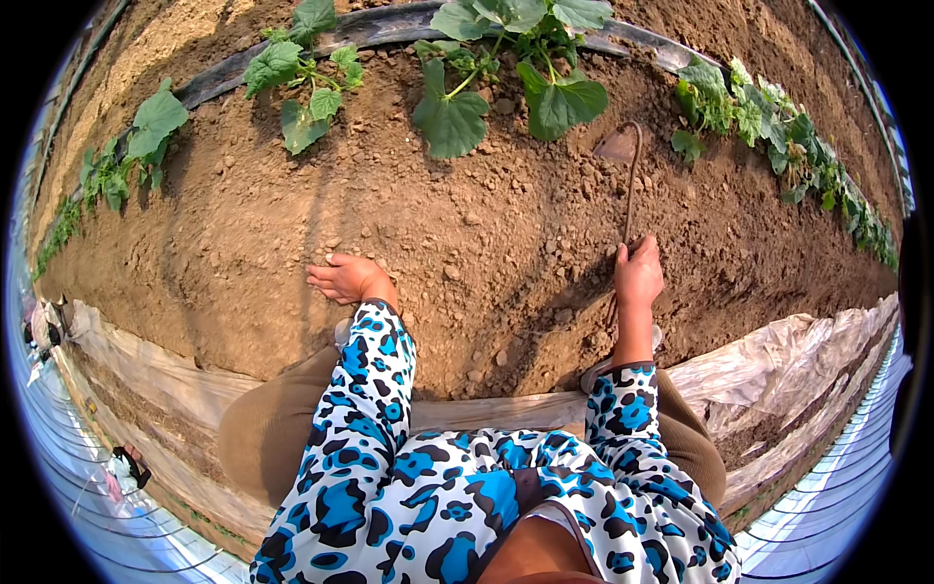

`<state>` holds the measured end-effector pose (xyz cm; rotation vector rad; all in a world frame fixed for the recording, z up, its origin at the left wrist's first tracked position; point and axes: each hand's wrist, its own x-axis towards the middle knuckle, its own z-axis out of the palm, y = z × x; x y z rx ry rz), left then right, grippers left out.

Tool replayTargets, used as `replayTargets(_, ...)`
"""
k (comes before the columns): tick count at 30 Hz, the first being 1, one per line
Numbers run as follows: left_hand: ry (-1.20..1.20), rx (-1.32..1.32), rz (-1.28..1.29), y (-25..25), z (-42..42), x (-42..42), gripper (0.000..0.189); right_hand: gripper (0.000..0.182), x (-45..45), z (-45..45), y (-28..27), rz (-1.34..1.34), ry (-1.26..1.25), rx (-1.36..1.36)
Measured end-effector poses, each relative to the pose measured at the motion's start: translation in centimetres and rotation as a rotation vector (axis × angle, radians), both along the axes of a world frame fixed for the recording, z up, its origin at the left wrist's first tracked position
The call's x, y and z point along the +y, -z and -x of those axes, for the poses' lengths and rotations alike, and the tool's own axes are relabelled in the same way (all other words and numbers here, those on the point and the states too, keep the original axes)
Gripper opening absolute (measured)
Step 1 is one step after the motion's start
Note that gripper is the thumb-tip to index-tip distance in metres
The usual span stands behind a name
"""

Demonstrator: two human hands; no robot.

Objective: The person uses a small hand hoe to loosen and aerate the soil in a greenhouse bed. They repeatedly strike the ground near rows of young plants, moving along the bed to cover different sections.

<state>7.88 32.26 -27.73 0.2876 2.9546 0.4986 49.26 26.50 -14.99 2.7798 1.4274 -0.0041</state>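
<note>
My right hand grips the thin metal handle of a small hand hoe. The hoe's flat blade rests on the soil beyond, beside a large-leaved vine plant, and its edge is partly in the dirt. To the left, my left hand hovers over or touches the loose brown soil; which one I cannot tell. Its fingers point left, slightly apart, and nothing shows in it. Another leafy plant grows ahead, between both hands.
A dark plastic drip tape runs behind the plant row. More plants stand at the left and right. Pale plastic sheeting lies along the ground by my knees. Ribbed greenhouse film curves behind me.
</note>
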Motion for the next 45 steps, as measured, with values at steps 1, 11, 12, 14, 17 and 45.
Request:
replayTargets(1, -0.004, 0.003, 0.007, 0.1, 0.1, -0.1, 0.061, 0.036, -0.3, 0.0, 0.0, 0.065, 0.015, 0.019)
replayTargets(11, -0.030, 0.077, -0.024, 0.6, 0.0, 0.1, 0.059, 0.020, -4.1, -0.2, 2.9, -0.115, 0.090, 0.364)
replayTargets(12, -0.031, 0.074, -0.026, 0.6, -0.1, 0.1, 0.059, 0.018, -4.2, 0.2, 2.7, -0.205, 0.047, 0.350)
replayTargets(14, -0.027, 0.069, -0.031, 0.6, -0.3, 0.1, 0.059, 0.013, -4.2, 1.5, 2.7, -0.370, 0.001, 0.326)
replayTargets(17, -0.018, 0.087, -0.040, 0.4, -0.2, -0.1, 0.058, 0.014, -4.1, 3.2, 2.0, -0.431, -0.019, 0.402)
replayTargets(45, 0.017, 0.041, -0.026, -0.6, -0.1, -0.1, 0.057, 0.016, 12.2, 22.8, 1.4, 0.109, -0.822, 0.664)
